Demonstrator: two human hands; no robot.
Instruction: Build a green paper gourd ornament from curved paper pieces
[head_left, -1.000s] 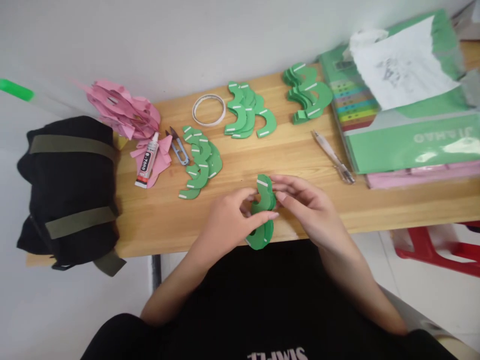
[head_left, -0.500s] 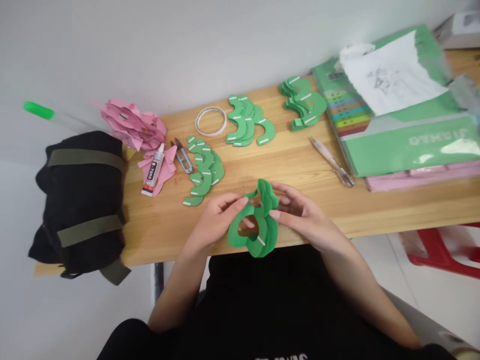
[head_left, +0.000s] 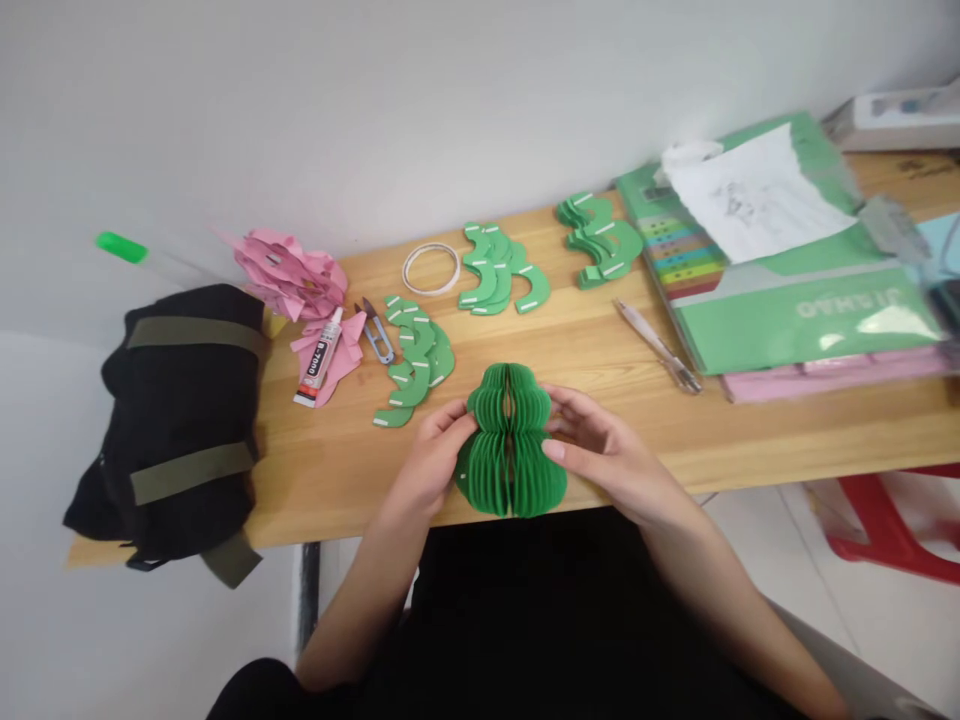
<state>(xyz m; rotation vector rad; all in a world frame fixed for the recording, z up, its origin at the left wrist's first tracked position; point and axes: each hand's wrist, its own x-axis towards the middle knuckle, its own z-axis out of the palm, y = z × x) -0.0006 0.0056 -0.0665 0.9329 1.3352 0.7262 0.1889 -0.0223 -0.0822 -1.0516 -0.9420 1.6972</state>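
Note:
Between my hands is a green pleated paper gourd (head_left: 491,470), fanned out into two rounded tiers, near the table's front edge. My left hand (head_left: 439,455) grips its left side, thumb in front and fingers partly hidden behind. On the other side, my right hand (head_left: 592,440) holds the right edge with thumb and fingertips. Green curved paper pieces with white strips lie beyond: a left pile (head_left: 416,360), a middle pile (head_left: 499,270) and a right pile (head_left: 604,240).
On the wooden table (head_left: 570,350) are a tape roll (head_left: 411,287), thread snips (head_left: 381,338), a glue tube (head_left: 319,362), pink paper pieces (head_left: 296,275) and a pen (head_left: 656,345). A black bag (head_left: 195,400) sits left, a green folder (head_left: 802,310) right. A red stool (head_left: 885,525) stands below.
The green paper stack, earlier bent into a loop with its layers mostly together, is now spread into a full pleated gourd shape. Both hands still hold its sides. The camera view has shifted slightly.

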